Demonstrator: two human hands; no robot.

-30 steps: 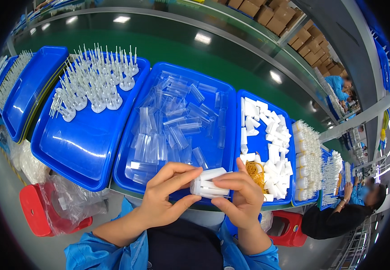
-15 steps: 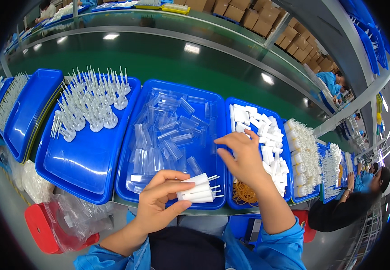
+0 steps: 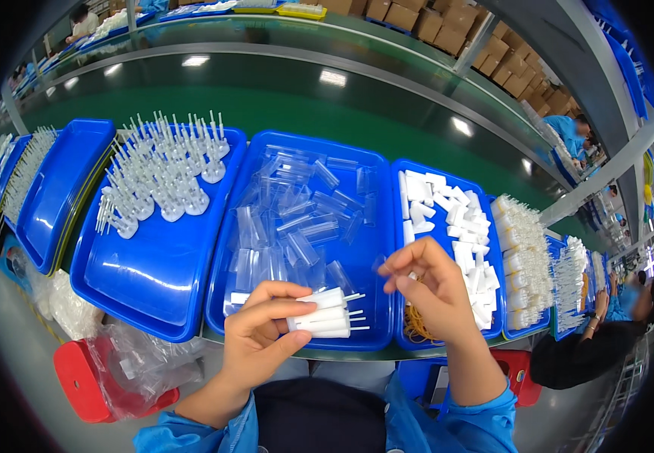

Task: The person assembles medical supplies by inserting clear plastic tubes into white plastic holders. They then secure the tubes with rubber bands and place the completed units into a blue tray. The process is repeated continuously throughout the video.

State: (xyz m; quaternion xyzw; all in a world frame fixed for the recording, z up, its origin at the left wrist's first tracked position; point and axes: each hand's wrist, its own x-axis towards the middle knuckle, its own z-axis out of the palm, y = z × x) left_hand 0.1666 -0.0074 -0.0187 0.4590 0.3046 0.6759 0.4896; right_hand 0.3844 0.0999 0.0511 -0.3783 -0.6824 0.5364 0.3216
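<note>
My left hand (image 3: 265, 321) grips a bundle of white cylindrical pieces (image 3: 328, 315) with thin pale rods sticking out to the right, over the near edge of a blue tray of clear plastic tubes (image 3: 308, 245). Thumb and fingers press round the bundle's left end. To its right, my right hand (image 3: 434, 291) is closed in a pinch above the gap between two trays. A faint see-through shape shows at its fingertips, too unclear to name. Under that hand lie tan rubber bands (image 3: 416, 325), partly hidden. White blocks (image 3: 459, 219) fill the tray beyond.
At left, a blue tray (image 3: 142, 279) bears upright pale thin-stemmed pieces (image 3: 165, 170); stacked blue trays (image 3: 66, 196) stand farther left. Bundled white-and-clear pieces (image 3: 523, 264) are on the right. A red stool (image 3: 81, 381) with plastic bags is below. A co-worker (image 3: 595, 347) sits at far right.
My right hand has moved a little right and nearer, and its spread fingers have come together in a pinch. My left hand still holds the bundle. The whole view has shifted slightly.
</note>
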